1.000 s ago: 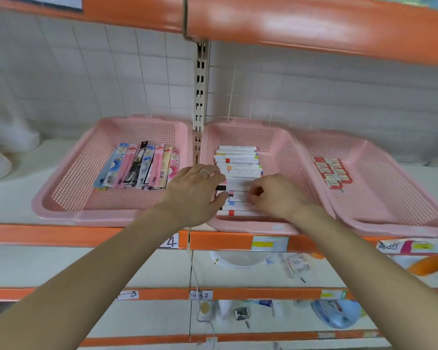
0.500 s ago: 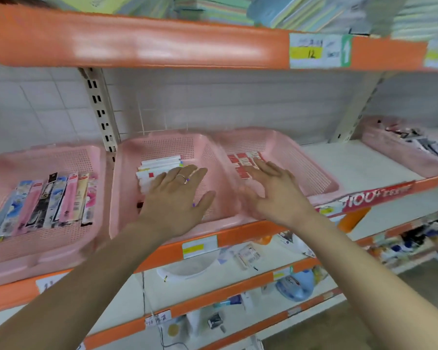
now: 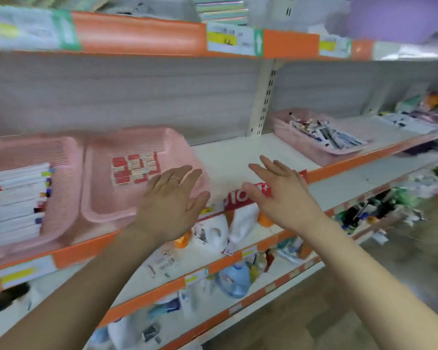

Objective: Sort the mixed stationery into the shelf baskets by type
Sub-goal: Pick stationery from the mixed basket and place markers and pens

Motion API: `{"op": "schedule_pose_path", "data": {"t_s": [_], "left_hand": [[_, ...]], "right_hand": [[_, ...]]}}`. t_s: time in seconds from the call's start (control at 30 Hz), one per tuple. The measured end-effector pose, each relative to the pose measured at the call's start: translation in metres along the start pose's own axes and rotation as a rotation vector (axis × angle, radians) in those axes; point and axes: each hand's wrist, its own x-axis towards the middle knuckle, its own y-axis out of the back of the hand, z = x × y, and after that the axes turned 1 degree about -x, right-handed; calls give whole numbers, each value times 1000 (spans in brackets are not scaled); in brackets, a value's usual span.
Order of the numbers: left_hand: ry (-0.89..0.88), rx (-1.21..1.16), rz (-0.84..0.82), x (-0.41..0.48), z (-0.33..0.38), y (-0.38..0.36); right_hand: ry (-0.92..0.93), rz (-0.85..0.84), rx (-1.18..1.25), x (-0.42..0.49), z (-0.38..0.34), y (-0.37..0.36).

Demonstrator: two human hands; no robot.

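The left hand lifted off the row of white markers and travelled right, ending with its fingers spread in front of the right rim of the basket of red-and-white packets. The right hand, which had been curled on those markers, straightened its fingers and moved further right, over the bare white shelf beyond that basket. The view swung right too. The basket of coloured pen packs dropped out of sight, and a far pink basket heaped with mixed stationery came into view.
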Motion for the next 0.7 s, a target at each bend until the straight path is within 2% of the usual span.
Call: {"op": "schedule_pose_path", "data": {"t_s": [0.33,0.53,0.7], "left_hand": [[-139,-82,-7,83,145,-39],[-238,-101,-25,131,202,-74],[-235,-146,-44,186,234,-107]], "right_hand": [[-146,54,-25,-12,148,61],[-228,71,-28,0,212,63],[-244,19,-13,28,256,51]]}}
